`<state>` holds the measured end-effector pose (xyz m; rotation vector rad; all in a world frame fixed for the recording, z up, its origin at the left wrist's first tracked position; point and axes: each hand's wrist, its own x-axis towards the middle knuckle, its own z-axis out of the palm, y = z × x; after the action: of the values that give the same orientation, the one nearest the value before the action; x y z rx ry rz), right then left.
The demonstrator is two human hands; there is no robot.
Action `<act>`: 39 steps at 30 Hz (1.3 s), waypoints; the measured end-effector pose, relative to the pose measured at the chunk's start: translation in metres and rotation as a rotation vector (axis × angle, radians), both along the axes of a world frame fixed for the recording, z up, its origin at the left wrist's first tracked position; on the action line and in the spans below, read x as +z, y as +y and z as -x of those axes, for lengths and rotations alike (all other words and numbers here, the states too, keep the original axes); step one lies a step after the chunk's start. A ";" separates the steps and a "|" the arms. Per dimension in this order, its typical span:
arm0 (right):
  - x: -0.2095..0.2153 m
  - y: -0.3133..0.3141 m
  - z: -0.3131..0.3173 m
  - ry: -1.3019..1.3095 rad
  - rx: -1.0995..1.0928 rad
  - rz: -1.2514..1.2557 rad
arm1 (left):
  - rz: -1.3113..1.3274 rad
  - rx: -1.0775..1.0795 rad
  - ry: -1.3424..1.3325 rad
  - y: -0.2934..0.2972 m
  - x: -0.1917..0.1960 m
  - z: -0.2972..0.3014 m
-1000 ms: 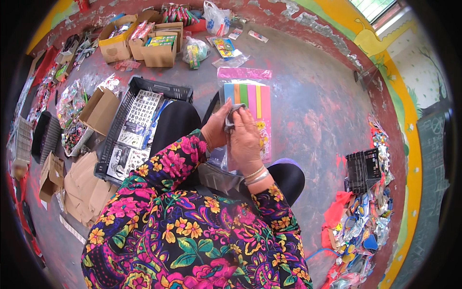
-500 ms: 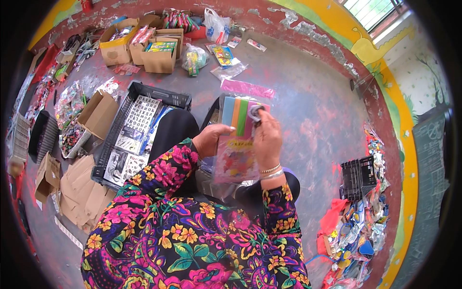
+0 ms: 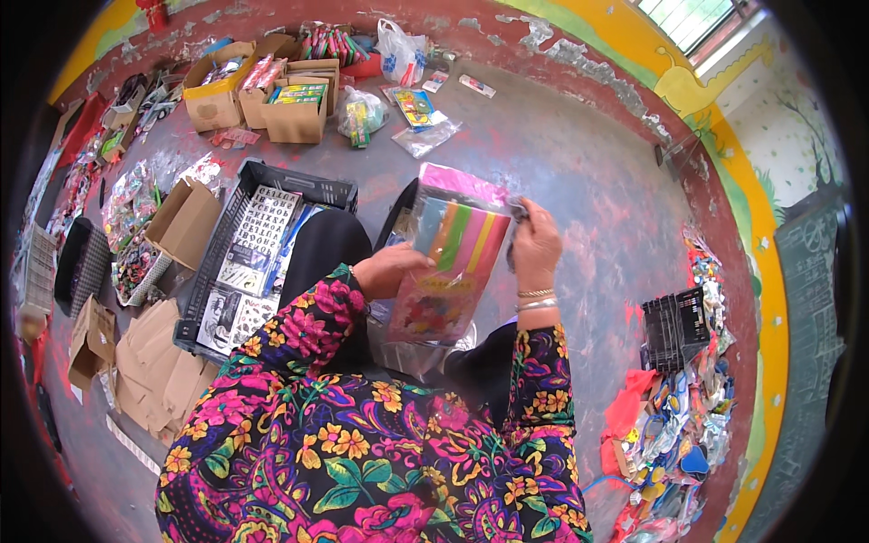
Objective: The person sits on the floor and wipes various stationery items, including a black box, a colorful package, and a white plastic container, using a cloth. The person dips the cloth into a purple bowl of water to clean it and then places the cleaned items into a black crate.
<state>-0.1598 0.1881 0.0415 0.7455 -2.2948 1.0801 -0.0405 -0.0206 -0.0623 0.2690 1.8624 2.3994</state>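
Since half a second ago, the right hand [image 3: 540,237] has shifted from the face of the clear-wrapped packet of coloured paper strips [image 3: 450,258] to just beyond its upper right edge, and the packet now leans more, its pink top end toward the right. It is held up between the two hands, above the lap. The left hand [image 3: 392,269] grips its left edge, thumb across the front; the other fingers are hidden. The right hand is closed around a bunched grey cloth [image 3: 519,215], which sits at the packet's upper right edge; whether cloth and wrapper touch, I cannot tell. Left of the knees, well apart from the packet, stands a black plastic crate [image 3: 312,185] with black-and-white letter sheets [image 3: 265,220] inside. Cardboard boxes [image 3: 297,119] stand farther off, beyond the crate.
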 end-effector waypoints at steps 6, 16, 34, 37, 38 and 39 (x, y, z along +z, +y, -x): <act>-0.036 0.058 -0.004 -0.624 -0.001 0.600 | -0.887 0.011 -0.404 -0.012 0.055 -0.003; -0.038 0.039 -0.060 -1.220 0.626 0.775 | -1.055 0.319 -0.095 -0.048 0.089 0.001; -0.046 -0.001 -0.095 -1.443 0.480 0.971 | -0.995 0.052 -0.316 -0.032 0.076 0.006; -0.039 0.001 -0.095 -1.455 0.410 1.026 | -0.930 0.093 -0.239 -0.023 0.080 0.006; -0.042 0.003 -0.093 -1.450 0.419 1.054 | -0.915 0.112 -0.189 -0.019 0.081 0.008; -0.044 0.005 -0.091 -1.444 0.428 1.082 | -0.899 0.130 -0.140 -0.016 0.081 0.008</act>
<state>-0.0685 0.1934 -0.0029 -0.1709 -1.6959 3.3926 -0.0489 -0.0362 0.0192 0.0246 0.6563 3.0821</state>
